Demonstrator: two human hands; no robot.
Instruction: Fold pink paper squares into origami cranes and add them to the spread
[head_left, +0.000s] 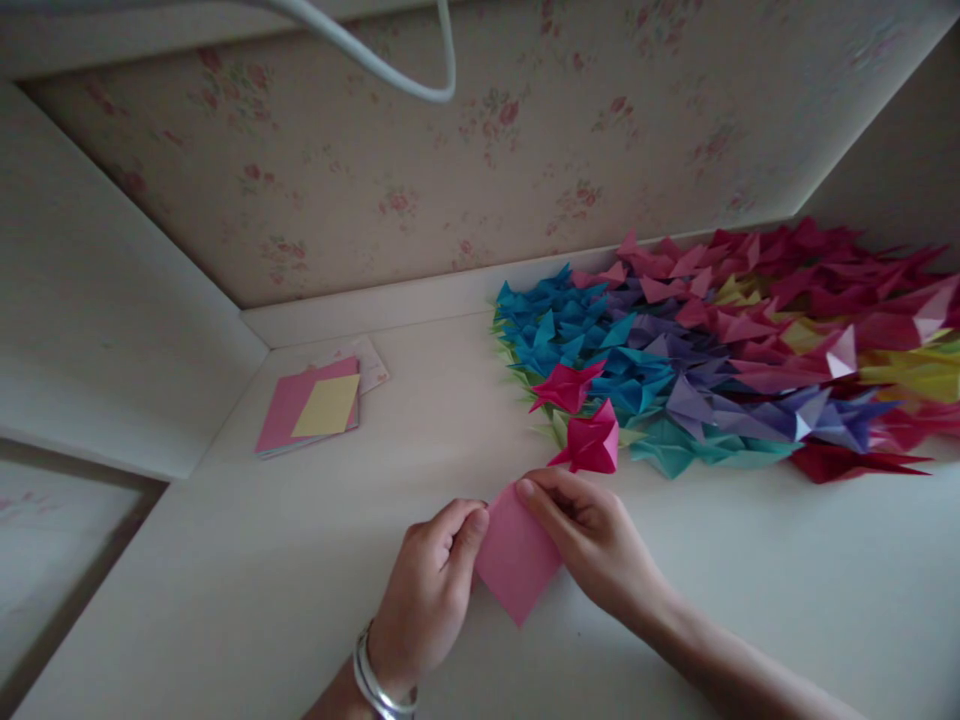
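Between my two hands is a sheet of pink origami paper [519,560], turned like a diamond with one corner pointing toward me. My left hand [431,580] pinches its left edge between thumb and fingers; a silver bangle circles that wrist. At the top corner, the thumb and fingertips of my right hand [592,535] press the paper together. Just beyond my right hand lie two magenta folded paper pieces, a nearer one [594,440] and a farther one [568,387]. Whether the sheet has creases is hard to make out.
A large heap of folded paper cranes [675,360] in several colours fills the right back of the white desk [225,600]. At the back left lies a stack of pink paper squares [289,400] with a yellow sheet [328,405] on top. A white cable [375,68] hangs above, before flowered wallpaper.
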